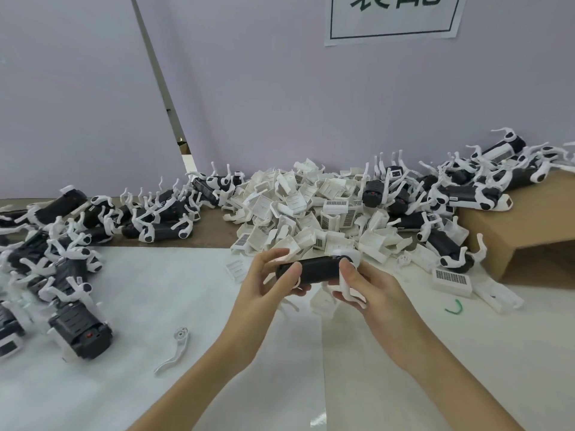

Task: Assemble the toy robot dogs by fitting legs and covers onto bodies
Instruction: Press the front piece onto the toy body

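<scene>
A black dog body (312, 269) is gripped above the counter (174, 293) by the left hand (264, 284) and right hand (367, 286). Unreadable barcode labels are seen on white covers (298, 206); the wall sign (393, 17) is cropped.

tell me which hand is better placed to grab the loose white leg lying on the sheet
Left, likely. The loose white leg lies below and left of the left hand; the right hand is across the black body that both hands hold.
</scene>
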`<state>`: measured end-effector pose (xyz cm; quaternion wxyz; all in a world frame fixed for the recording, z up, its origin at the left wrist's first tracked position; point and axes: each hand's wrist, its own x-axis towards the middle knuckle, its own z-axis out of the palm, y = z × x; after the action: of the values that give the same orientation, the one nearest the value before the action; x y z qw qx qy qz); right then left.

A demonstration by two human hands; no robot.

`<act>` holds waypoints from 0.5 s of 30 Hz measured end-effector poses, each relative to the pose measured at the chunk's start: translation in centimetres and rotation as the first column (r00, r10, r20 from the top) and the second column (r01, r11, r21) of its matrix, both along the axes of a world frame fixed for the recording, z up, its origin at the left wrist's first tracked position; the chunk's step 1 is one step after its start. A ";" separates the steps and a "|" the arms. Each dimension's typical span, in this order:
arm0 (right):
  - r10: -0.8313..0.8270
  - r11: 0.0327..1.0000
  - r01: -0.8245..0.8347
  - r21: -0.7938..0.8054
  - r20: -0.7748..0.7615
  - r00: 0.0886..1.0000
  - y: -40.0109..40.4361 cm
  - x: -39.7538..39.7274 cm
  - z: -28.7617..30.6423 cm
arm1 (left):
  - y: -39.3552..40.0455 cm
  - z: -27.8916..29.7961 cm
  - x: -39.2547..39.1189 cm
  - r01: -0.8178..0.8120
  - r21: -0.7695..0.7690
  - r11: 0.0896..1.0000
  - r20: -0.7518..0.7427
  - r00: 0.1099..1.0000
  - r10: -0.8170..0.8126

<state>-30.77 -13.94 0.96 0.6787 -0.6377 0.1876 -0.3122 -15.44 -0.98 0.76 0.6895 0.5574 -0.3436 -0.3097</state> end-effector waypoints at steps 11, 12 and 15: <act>-0.079 0.973 0.055 -0.224 -0.100 0.992 -0.7 -1.3 0.6 | 0.5 0.1 1.7 0.045 -0.004 0.999 0.255 0.966 -0.042; -0.120 0.969 0.086 -0.230 -0.136 0.983 -0.7 -1.3 0.6 | 0.5 0.0 1.9 0.035 -0.024 0.999 0.267 0.963 -0.028; -0.107 0.993 0.115 0.033 -0.188 0.976 -0.7 -1.1 0.9 | 0.4 -0.4 2.1 -0.015 -0.063 0.998 0.429 0.903 0.040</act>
<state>-31.87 -14.67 1.82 0.6535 -0.6377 0.2922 -0.2844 -13.30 -0.58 0.37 0.6170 0.5963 -0.4881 -0.1594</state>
